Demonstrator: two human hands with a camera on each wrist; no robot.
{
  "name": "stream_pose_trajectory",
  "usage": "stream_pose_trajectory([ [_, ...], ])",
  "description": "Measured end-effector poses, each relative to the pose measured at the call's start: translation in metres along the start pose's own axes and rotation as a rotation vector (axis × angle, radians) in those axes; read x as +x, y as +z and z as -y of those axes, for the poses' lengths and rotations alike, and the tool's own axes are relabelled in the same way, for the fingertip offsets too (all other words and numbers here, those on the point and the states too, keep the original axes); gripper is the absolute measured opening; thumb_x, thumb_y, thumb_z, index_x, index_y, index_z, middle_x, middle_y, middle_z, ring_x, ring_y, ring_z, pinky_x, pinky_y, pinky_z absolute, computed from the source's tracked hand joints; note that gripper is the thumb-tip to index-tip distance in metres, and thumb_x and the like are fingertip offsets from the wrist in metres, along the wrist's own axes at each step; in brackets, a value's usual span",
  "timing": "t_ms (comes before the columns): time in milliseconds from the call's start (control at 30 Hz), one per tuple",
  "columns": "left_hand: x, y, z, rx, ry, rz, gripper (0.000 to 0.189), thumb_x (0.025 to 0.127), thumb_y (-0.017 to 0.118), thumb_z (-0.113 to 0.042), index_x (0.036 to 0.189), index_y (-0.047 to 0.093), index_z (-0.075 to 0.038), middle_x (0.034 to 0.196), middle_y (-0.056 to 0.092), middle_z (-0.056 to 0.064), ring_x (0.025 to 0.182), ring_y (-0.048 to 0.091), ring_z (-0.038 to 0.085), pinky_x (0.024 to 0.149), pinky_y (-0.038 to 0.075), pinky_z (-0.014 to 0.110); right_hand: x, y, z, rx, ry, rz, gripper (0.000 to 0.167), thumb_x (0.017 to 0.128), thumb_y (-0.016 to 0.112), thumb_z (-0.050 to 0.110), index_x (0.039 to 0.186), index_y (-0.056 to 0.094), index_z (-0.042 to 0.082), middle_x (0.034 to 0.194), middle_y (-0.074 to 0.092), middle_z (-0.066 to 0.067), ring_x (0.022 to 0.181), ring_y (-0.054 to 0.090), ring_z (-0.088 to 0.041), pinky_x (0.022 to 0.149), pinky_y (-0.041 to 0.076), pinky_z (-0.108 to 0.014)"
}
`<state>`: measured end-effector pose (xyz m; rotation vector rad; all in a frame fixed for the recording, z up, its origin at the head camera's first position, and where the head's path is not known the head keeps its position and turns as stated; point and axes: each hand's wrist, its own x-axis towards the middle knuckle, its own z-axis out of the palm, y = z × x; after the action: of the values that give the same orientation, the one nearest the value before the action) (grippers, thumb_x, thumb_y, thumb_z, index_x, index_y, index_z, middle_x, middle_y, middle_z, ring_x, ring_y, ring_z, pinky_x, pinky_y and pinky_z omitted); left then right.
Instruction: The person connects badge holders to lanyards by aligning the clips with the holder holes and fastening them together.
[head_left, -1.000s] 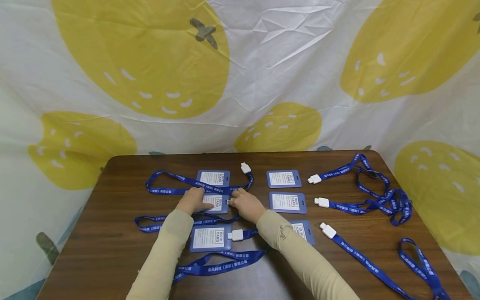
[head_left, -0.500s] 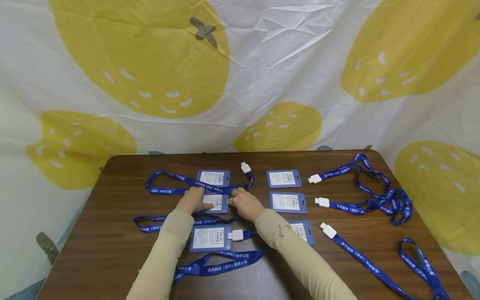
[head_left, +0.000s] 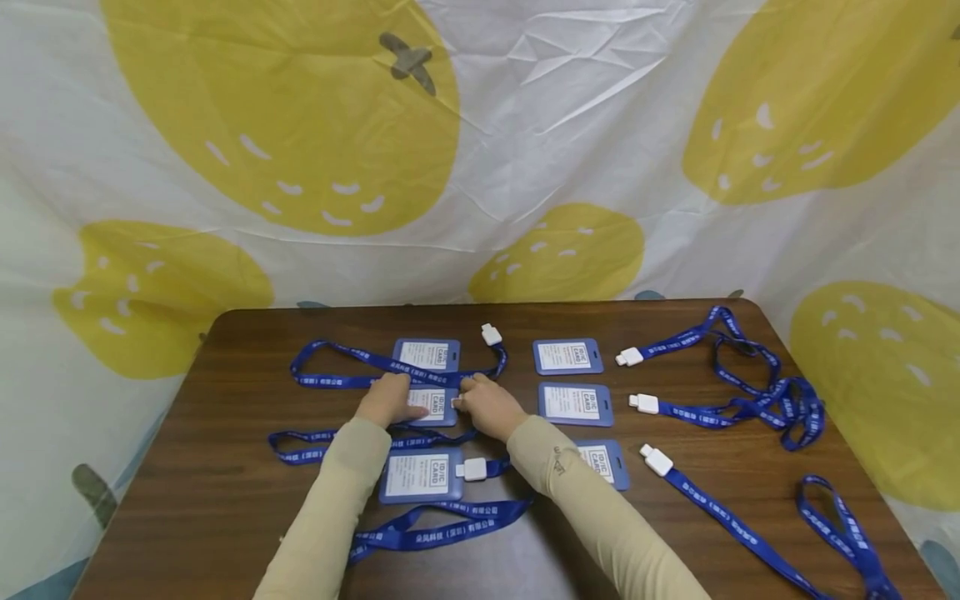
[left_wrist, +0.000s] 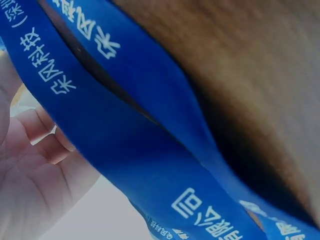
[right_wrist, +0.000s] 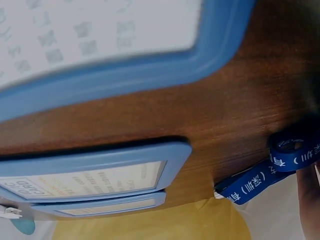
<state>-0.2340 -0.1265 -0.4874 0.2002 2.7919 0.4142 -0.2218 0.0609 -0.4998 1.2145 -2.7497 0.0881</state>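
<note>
In the head view my left hand (head_left: 386, 400) holds a blue ID card holder (head_left: 441, 410), thumb over its white card. At that holder's right, slotted end, my right hand (head_left: 491, 406) pinches a small white lanyard clip (head_left: 456, 403), mostly hidden by the fingers. A blue printed lanyard (head_left: 438, 439) lies just below this holder. In the left wrist view a blue strap (left_wrist: 125, 145) crosses in front of the left palm. Only a bit of the right hand (right_wrist: 308, 202) shows in the right wrist view, beside a blue strap (right_wrist: 250, 182).
Nearer me lies a card holder (head_left: 405, 477) joined to a white clip (head_left: 472, 470). Behind, a lanyard (head_left: 337, 382) crosses another card holder (head_left: 427, 353). On the right are several card holders (head_left: 573, 405) and lanyards with white clips (head_left: 643, 404). A patterned cloth (head_left: 570, 150) hangs behind the table.
My right hand's fingers have shifted very slightly left, toward the card holder. My left hand keeps its place, and the other things lie as before.
</note>
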Motion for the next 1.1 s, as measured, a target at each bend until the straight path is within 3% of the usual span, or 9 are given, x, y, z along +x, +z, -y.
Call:
stream_pose_trajectory([
  [533, 0.0, -0.001, -0.003, -0.025, -0.045, 0.0, 0.06, 0.072, 0.076, -0.034, 0.108, 0.056, 0.01, 0.098, 0.06, 0.023, 0.078, 0.055, 0.027, 0.078, 0.048, 0.044, 0.001, -0.004, -0.002, 0.061, 0.004, -0.044, 0.01, 0.081, 0.065, 0.009, 0.085, 0.073, 0.014, 0.077, 0.064, -0.001, 0.073, 0.061, -0.019, 0.068, 0.05, -0.031],
  [800, -0.007, -0.003, -0.006, -0.058, -0.086, 0.003, 0.05, 0.07, 0.078, -0.033, 0.097, 0.061, 0.005, 0.08, 0.06, 0.012, 0.069, 0.052, 0.023, 0.066, 0.048, 0.041, -0.004, -0.001, -0.003, 0.166, 0.065, -0.047, 0.013, 0.079, 0.066, 0.005, 0.088, 0.072, 0.011, 0.084, 0.068, -0.002, 0.079, 0.064, -0.018, 0.073, 0.05, -0.031],
  [1000, -0.01, -0.007, -0.008, -0.038, -0.109, -0.005, 0.041, 0.069, 0.078, -0.035, 0.084, 0.06, -0.002, 0.072, 0.056, 0.007, 0.067, 0.052, 0.023, 0.059, 0.047, 0.04, -0.003, -0.002, -0.005, 0.147, 0.057, -0.03, 0.008, 0.073, 0.065, 0.002, 0.074, 0.063, 0.009, 0.074, 0.064, -0.003, 0.07, 0.061, -0.021, 0.063, 0.048, -0.033],
  [1100, -0.011, -0.008, -0.009, -0.032, -0.098, -0.02, 0.036, 0.071, 0.077, -0.033, 0.08, 0.06, -0.003, 0.069, 0.055, 0.006, 0.065, 0.052, 0.023, 0.056, 0.046, 0.039, -0.004, -0.004, -0.006, 0.146, 0.056, -0.02, 0.007, 0.074, 0.064, 0.001, 0.076, 0.063, 0.008, 0.076, 0.064, -0.003, 0.071, 0.061, -0.02, 0.063, 0.048, -0.032],
])
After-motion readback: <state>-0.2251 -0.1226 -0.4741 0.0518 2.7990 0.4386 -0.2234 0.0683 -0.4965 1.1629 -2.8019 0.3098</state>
